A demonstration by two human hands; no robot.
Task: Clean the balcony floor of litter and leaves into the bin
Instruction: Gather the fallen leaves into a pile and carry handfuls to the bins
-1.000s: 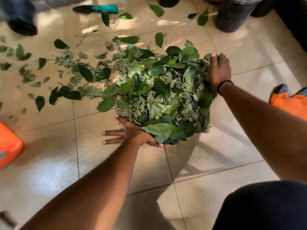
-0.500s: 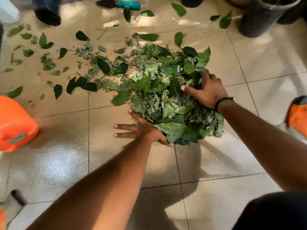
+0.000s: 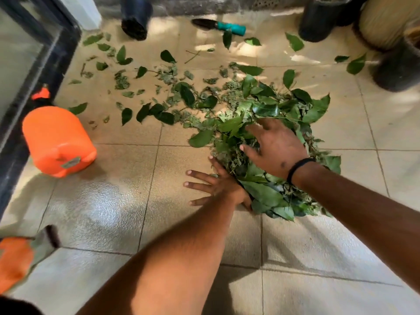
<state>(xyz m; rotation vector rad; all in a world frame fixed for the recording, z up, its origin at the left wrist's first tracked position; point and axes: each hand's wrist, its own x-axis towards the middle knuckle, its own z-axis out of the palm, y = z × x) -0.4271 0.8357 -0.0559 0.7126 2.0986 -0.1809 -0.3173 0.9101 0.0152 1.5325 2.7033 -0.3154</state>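
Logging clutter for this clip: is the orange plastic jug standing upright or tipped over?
Tipped over. The orange plastic jug lies on its side on the tiled floor, its flat base facing the camera.

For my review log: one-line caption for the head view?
Left hand and right hand press a leaf pile on the tiled floor.

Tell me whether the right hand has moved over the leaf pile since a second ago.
Yes. The right hand came off the far edge of the green leaf pile toward the left hand.
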